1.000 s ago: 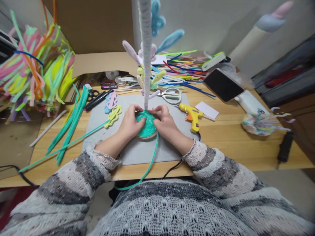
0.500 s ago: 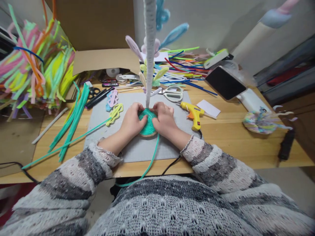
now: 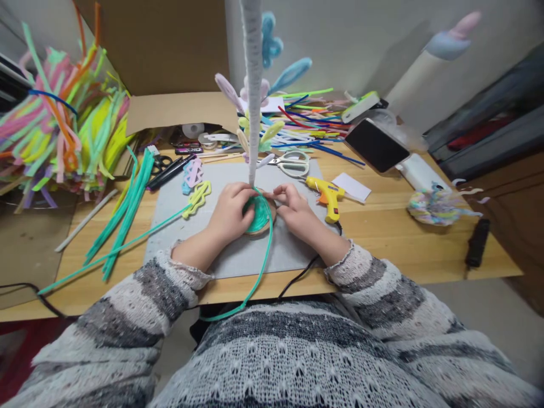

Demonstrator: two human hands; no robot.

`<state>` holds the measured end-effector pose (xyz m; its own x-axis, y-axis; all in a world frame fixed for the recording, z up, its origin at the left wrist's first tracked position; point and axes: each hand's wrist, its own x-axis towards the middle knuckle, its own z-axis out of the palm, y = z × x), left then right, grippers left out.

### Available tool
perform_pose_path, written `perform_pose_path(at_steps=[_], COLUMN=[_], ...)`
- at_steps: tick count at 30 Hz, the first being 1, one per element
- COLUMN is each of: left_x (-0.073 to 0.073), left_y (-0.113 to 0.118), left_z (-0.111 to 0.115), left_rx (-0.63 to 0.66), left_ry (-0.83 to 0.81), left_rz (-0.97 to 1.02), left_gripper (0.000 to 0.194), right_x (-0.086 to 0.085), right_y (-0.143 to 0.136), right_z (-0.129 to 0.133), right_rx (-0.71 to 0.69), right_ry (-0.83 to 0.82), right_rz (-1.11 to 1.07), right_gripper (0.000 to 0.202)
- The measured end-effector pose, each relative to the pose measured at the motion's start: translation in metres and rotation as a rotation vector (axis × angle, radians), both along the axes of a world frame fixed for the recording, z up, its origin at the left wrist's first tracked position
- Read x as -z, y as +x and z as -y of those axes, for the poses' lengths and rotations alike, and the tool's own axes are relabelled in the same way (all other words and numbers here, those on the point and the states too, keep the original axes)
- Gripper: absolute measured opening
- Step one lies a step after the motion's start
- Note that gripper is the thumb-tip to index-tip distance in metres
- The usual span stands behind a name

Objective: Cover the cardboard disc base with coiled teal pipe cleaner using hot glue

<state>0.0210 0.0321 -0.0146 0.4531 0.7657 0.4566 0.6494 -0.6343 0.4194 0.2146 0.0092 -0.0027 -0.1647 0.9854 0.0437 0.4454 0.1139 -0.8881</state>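
Note:
A round wooden base (image 3: pixel 271 217) lies on the grey mat, its top covered by a spiral of green pipe cleaner (image 3: pixel 258 211). From its back edge rises a tall white-wrapped stem (image 3: pixel 253 113) with pastel pipe-cleaner flowers and leaves behind it. My left hand (image 3: pixel 232 212) grips the base's left side, thumb over the green coil. At the right rim, my right hand (image 3: pixel 296 209) has its fingers bent and parted, with nothing visible between them. The loose green strand (image 3: pixel 268 249) runs from the coil over the table edge toward my lap.
A yellow glue gun (image 3: pixel 329 198) and scissors (image 3: pixel 293 164) lie to the right, near a phone (image 3: pixel 377 144). Left are green pipe cleaners (image 3: pixel 125 209), yellow zigzag pieces (image 3: pixel 198 198) and a large multicoloured bundle (image 3: pixel 55 124). A black cord (image 3: pixel 300 276) crosses the front edge.
My right hand has moved off the coil to the right, uncovering the base's right rim. The green strand now curves across the coil's right side. My left hand still grips the base.

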Motion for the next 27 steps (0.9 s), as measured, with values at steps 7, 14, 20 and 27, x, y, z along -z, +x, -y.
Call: perform_pose_path(at_steps=[7, 14, 20, 27], left_x=[-0.001, -0.005, -0.013, -0.019], left_y=[0.005, 0.002, -0.008, -0.004], left_z=[-0.002, -0.001, 0.01, 0.023], left_rx=[0.073, 0.114, 0.212, 0.271], left_ry=[-0.072, -0.065, -0.037, -0.059], left_rz=[-0.047, -0.101, -0.144, -0.117], left_gripper=[0.025, 0.026, 0.028, 0.017], right_x=[-0.001, -0.011, -0.031, -0.013], right_y=[-0.007, 0.0, 0.055, 0.09], right_z=[0.006, 0.023, 0.035, 0.02], right_rx=[-0.082, -0.205, 0.184, 0.507], right_ry=[0.28, 0.212, 0.281, -0.257], right_rz=[0.38, 0.483, 0.502, 0.762], right_gripper=[0.039, 0.046, 0.009, 0.039])
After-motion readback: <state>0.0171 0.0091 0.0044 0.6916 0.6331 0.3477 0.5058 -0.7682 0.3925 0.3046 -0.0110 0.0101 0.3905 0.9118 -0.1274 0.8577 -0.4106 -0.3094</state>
